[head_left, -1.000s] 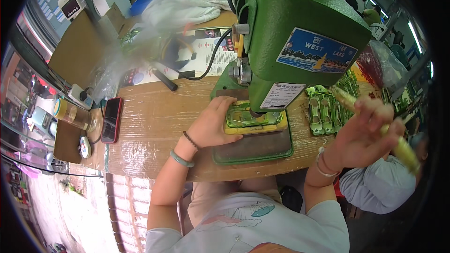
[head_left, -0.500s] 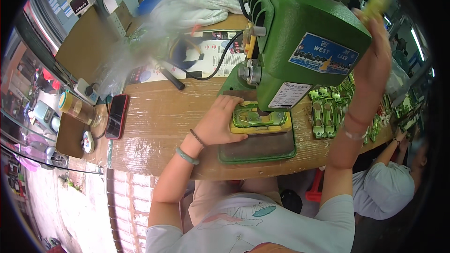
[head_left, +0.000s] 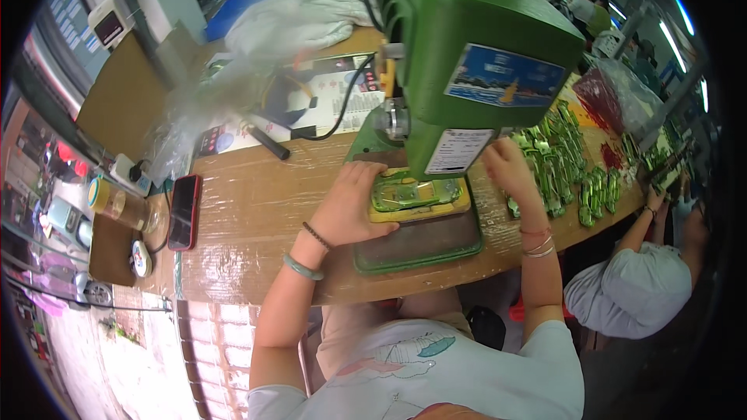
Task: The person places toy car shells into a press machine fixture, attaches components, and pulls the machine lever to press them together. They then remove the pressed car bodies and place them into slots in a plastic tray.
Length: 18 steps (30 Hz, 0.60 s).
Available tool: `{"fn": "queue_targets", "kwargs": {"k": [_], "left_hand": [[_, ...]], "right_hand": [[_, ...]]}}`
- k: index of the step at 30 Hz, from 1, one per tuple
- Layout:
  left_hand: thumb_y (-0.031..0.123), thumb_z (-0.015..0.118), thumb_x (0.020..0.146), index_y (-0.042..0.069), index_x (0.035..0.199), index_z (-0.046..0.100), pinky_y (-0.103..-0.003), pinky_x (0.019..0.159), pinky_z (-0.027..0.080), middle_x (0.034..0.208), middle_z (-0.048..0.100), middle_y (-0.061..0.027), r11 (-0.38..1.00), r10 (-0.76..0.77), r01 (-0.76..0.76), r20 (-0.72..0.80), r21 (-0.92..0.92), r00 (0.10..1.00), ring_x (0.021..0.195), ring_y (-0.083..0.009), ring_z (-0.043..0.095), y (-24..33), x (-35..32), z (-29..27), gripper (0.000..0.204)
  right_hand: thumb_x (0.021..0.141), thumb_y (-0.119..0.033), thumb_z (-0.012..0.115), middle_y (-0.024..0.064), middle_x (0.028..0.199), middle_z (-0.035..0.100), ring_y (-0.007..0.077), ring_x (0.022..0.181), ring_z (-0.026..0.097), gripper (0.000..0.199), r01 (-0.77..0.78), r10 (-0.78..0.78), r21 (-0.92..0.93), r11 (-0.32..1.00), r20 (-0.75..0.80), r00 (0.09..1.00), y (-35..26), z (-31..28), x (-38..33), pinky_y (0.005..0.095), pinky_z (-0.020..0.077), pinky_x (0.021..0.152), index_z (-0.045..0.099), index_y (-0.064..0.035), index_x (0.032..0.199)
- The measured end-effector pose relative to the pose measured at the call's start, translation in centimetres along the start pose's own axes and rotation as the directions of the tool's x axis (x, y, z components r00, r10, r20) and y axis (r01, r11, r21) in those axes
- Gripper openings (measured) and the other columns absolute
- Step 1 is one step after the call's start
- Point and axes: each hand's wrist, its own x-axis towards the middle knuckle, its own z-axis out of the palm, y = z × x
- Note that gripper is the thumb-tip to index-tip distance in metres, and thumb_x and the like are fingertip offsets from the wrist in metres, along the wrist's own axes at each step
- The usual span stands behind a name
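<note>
Head view: one left hand (head_left: 342, 201) had fingers gripping one yellow fixture's (head_left: 436, 213) left end; one green car shell (head_left: 416, 193) sat on it, near the tabletop's (head_left: 249, 225) front edge. One right hand (head_left: 510, 169): fingers bent, grasp unclear.

"What finish do I have on the toy car shell (head_left: 416, 194)?"
"I see smooth, glossy green, against a matt yellow block (head_left: 440, 214). The machine (head_left: 490, 27) looks like shiny painted metal."
"And my worktop (head_left: 257, 210)?"
"Brown, under glossy, wrinkled clear film (head_left: 226, 268). The white cloth (head_left: 299, 19) looks soft and matt."
</note>
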Motion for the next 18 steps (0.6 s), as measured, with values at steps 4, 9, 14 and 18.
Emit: {"fn": "queue_targets", "kwargs": {"k": [4, 9, 14, 18], "left_hand": [[0.028, 0.08, 0.055, -0.003, 0.117, 0.045, -0.042, 0.093, 0.039, 0.109, 0.051, -0.0212, 1.0, 0.005, -0.005, -0.017, 0.002, 1.0, 0.104, -0.038, 0.046, -0.3, 0.0, -0.1, 0.077], [0.025, 0.08, 0.054, -0.001, 0.117, 0.046, -0.043, 0.093, 0.039, 0.11, 0.052, -0.02, 0.998, -0.044, 0.044, 0.012, 0.034, 0.999, 0.104, -0.0381, 0.046, 0.1, -0.1, 0.4, 0.076], [0.024, 0.081, 0.053, -0.003, 0.119, 0.044, -0.043, 0.093, 0.039, 0.111, 0.052, -0.0198, 0.999, -0.024, 0.023, 0.037, 0.037, 0.999, 0.105, -0.0385, 0.046, 0.1, -0.2, 0.8, 0.079], [0.022, 0.081, 0.052, -0.002, 0.121, 0.045, -0.04, 0.09, 0.041, 0.108, 0.054, -0.0171, 0.996, -0.038, 0.036, 0.014, 0.082, 0.999, 0.102, -0.0339, 0.049, 0.3, -0.4, 0.8, 0.081]], "right_hand": [[0.077, -0.026, 0.068, 0.0136, 0.064, 0.059, 0.0263, 0.06, 0.06, 0.029, 0.269, -0.266, -0.357, 0.894, 0.059, 0.962, -1.9, 3.1, -2.1, 0.035, 0.0465, 0.057, 0.06, 0.0016, 0.082], [0.075, -0.019, 0.066, 0.0165, 0.071, 0.063, 0.0302, 0.07, 0.063, 0.023, 0.313, -0.312, -0.213, 0.926, 0.04, 0.949, -3.0, 2.9, -1.8, 0.0365, 0.0491, 0.064, 0.06, 0.0022, 0.082], [0.074, -0.019, 0.067, 0.0144, 0.071, 0.063, 0.0253, 0.065, 0.062, 0.022, 0.369, -0.359, -0.279, 0.887, 0.088, 0.929, -3.0, 2.1, -2.4, 0.0338, 0.048, 0.062, 0.061, 0.0015, 0.08], [0.074, -0.021, 0.068, 0.0157, 0.073, 0.064, 0.029, 0.068, 0.063, 0.025, 0.356, -0.335, -0.374, 0.856, 0.123, 0.934, -2.6, 2.9, -2.7, 0.0354, 0.0494, 0.063, 0.062, 0.0016, 0.08]]}}
